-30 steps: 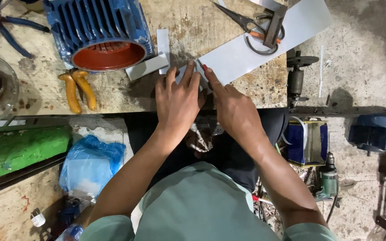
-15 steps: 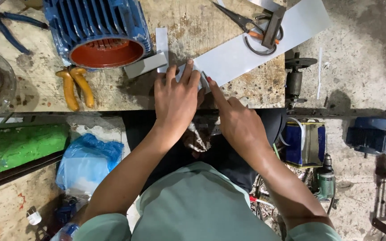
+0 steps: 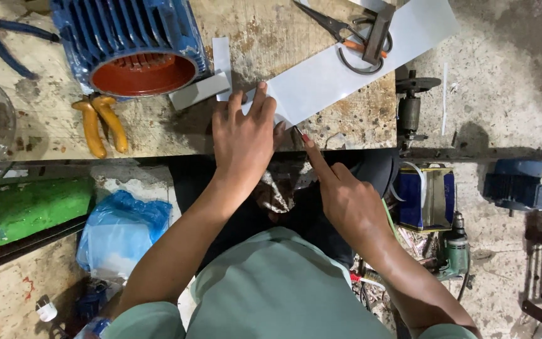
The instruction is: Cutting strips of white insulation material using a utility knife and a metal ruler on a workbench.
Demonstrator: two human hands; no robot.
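Here the left hand (image 3: pixel 243 135) lies flat, fingers spread, pinning the white sheet (image 3: pixel 346 66) to the table (image 3: pixel 346 125); the right hand (image 3: pixel 346 201), fingers curled round a thin tool (image 3: pixel 298 132), should draw steadily along the edge.

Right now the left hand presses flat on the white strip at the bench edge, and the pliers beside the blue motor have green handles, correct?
Not quite. The head view shows the pliers have yellow handles, not green. The rest holds: left hand flat on the white strip, blue motor beside them.

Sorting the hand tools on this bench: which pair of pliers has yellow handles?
The pliers lying below the blue motor housing, left of the left hand. The pair at the bench's top left corner has blue handles.
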